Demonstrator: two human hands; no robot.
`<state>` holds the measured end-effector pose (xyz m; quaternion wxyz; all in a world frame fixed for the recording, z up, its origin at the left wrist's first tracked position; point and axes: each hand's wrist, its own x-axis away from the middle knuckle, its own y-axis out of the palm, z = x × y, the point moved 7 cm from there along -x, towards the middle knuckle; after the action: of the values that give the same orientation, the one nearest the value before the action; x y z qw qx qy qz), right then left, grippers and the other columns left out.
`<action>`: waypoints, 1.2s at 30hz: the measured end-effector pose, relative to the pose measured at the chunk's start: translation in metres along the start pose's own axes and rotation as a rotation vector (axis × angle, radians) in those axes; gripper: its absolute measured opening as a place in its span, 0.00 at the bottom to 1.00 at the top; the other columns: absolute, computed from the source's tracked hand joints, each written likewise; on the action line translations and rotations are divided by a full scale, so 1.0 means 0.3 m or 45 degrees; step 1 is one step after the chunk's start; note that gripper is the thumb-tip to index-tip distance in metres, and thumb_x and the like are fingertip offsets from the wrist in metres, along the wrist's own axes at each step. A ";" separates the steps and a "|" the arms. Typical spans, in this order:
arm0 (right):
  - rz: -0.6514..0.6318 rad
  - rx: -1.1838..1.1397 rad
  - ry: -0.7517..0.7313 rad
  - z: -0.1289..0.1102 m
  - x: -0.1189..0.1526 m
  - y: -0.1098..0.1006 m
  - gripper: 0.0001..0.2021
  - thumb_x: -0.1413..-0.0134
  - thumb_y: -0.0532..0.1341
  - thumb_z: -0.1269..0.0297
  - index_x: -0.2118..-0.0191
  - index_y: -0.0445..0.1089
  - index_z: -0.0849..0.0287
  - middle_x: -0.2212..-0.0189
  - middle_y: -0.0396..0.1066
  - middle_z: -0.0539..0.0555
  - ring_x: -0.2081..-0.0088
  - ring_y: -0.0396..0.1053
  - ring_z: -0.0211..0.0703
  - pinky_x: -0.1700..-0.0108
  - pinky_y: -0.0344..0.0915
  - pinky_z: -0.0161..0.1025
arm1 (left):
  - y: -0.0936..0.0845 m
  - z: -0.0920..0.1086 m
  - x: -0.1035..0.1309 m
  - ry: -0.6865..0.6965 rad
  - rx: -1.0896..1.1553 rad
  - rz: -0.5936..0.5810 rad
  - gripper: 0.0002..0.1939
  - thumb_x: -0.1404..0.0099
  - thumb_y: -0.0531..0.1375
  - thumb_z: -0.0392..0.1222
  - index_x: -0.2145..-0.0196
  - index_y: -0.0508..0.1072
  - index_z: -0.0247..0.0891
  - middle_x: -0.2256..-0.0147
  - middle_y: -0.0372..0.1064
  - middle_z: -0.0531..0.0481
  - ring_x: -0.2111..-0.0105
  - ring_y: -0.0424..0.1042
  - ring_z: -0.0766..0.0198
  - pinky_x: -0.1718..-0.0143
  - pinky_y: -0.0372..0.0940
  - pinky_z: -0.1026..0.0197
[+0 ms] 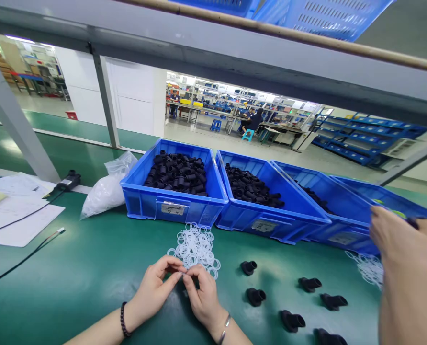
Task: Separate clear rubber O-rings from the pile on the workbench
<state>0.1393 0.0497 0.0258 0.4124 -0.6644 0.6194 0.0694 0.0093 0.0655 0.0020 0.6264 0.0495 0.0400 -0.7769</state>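
Green matting covers the bench in front of me, and both my hands meet just above it, low and centre in the head view. My left hand, a dark bead bracelet at the wrist, and my right hand, a thin metal bangle at the wrist, have their fingertips pinched together around something very small between them; it is too small for me to tell what it is, though it sits right at the near edge of the pile of white rings. That pile lies loose on the mat, just in front of the first blue bin, which is filled with short black tubular parts. A second blue bin stands touching it to the right, also holding black parts, and further bins run off to the right.

Just to the right of my hands, several black nozzle-like pieces lie scattered on the mat, well apart from each other. At the right edge, another person's hand is raised in front of the far bins, holding something dark, above a second small heap of white rings. To the left lie a clear plastic bag, some paper sheets and a thin cable.
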 end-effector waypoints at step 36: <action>-0.096 -0.060 0.008 -0.014 -0.014 0.001 0.11 0.35 0.50 0.60 0.62 0.66 0.58 0.71 0.69 0.54 0.71 0.67 0.40 0.69 0.64 0.37 | 0.018 0.017 0.007 0.126 -0.160 0.034 0.11 0.40 0.56 0.36 0.58 0.69 0.37 0.66 0.71 0.49 0.64 0.71 0.64 0.58 0.68 0.61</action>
<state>0.1364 0.0503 0.0309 0.3970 -0.6970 0.5935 0.0666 0.0139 0.0617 0.0067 0.6359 0.0488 0.1188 -0.7610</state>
